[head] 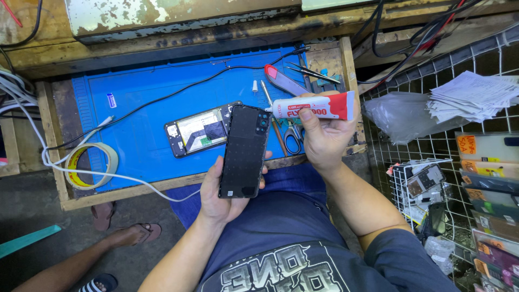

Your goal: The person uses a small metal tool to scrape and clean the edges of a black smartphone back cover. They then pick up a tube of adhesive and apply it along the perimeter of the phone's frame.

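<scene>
Head view: left hand [223, 190] grips a black phone back cover [244, 151] from beneath, near frame centre. Right hand [320, 135], at two o'clock of it, is wrapped around a white glue tube [313, 106] with a red end. An opened phone [201, 130] lies on the blue mat [140, 108] on the table [54, 130], at ten o'clock of the cover.

Opened phone [201, 131] on mat [140, 103]; tape roll [91, 165] left.
</scene>
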